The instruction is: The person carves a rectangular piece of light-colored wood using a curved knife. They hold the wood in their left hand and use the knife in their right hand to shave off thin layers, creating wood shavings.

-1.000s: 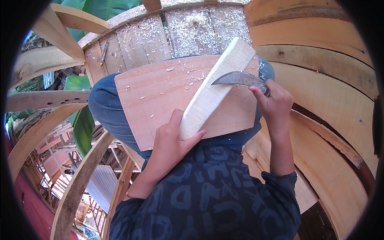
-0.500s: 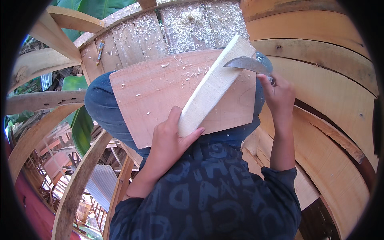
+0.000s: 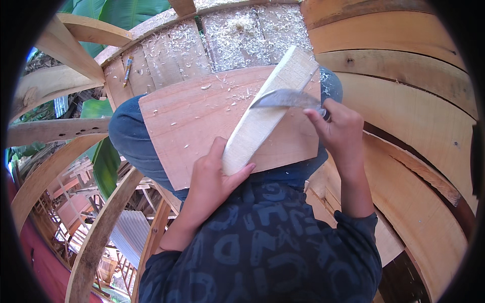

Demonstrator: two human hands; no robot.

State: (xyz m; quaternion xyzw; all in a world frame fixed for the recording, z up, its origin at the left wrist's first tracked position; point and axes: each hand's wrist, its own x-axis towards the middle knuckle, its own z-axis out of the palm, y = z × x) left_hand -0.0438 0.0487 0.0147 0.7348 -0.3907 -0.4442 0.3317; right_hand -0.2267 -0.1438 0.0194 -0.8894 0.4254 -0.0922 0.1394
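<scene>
A pale wooden block [image 3: 257, 126], long and tapered, slants across a reddish board [image 3: 192, 121] that lies over my lap. My left hand [image 3: 214, 169] grips the block's near end, thumb on its right side. In my right hand [image 3: 341, 123] is a curved knife [image 3: 285, 98], its handle mostly hidden by my fingers. The grey blade lies across the block's upper middle, its tip pointing left. A few wood shavings [image 3: 206, 87] are scattered on the board.
Beyond my knees, a plank floor [image 3: 174, 55] carries a thick spread of shavings [image 3: 240, 30]. A small slim orange-yellow item [image 3: 128, 70] lies there on the left. Curved timber planks [image 3: 404, 111] rise on my right; wooden ribs [image 3: 101, 237] stand on my left.
The curved knife has moved toward me and leftward along the block, from near its far end to its upper middle. My left hand keeps its grip in nearly the same place.
</scene>
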